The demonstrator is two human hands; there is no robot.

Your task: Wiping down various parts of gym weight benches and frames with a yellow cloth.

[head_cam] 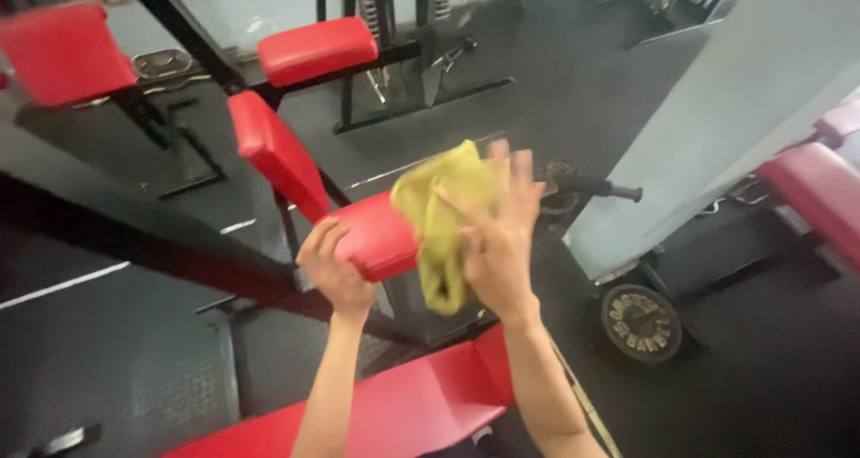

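From the head camera we look down on our two bare hands raised in front of a piece of red-padded gym equipment. We count one cloth, four or more red pads near us, one weight plate and one bar with a black grip. Our right hand (498,243) is spread wide, fingers fanned and blurred, its palm pressed against the yellow-green cloth (441,218), a soft, crumpled rag that hangs bunched against the end of the red seat pad (381,236). Our left hand (331,268) curls with bent fingers over the near edge of that same pad, touching its smooth, glossy vinyl. Just behind it an angled red back pad (278,153) rises on a black steel frame (134,243). Farther back sit a rounded red pad (315,49) and another red pad (63,50) at the upper left, and a flat red bench pad (403,409) lies below our forearms. To the right, a round, dark weight plate (640,322) with raised lettering rests near the floor, and the bar grip (598,187) points out beside a pale grey panel (717,126). The floor (761,386) is dark, matte rubber matting in a gym room.
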